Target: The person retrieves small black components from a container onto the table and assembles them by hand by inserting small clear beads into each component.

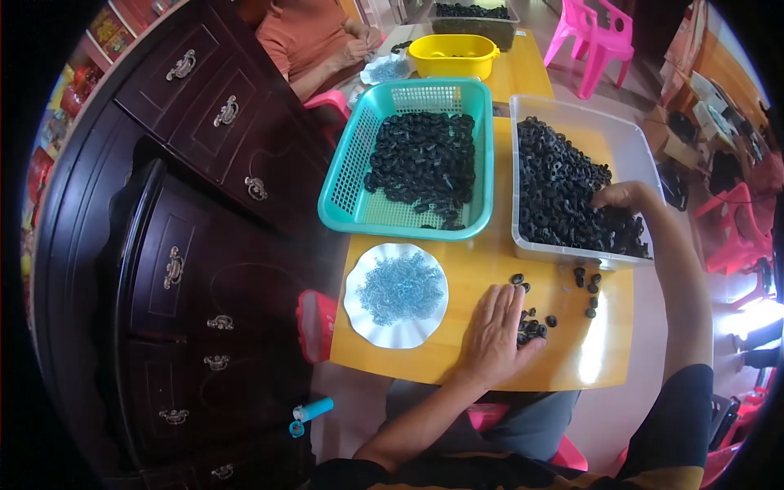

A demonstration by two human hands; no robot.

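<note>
My left hand [496, 336] lies open on the yellow table [457, 269], fingers stretched out, beside a small heap of black ring-like parts [532, 330]. More loose black pieces [592, 290] are scattered to its right. My right hand [619, 196] reaches into the clear plastic bin [585, 256], its fingertips in the pile of black parts [559, 184]; what those fingers hold is hidden. Left of my left hand, a white scalloped plate [353, 306] carries many small clear bluish pieces [400, 286]. Behind the plate stands a teal basket [400, 231] with black parts [420, 159] inside.
Across the table a person in an orange shirt [306, 33] works with both hands near another plate [385, 70]. A yellow tub [453, 57] and a bin of black parts [474, 33] stand at the back. A dark wooden cabinet [220, 278] lines the left; pink chairs [600, 49] stand right.
</note>
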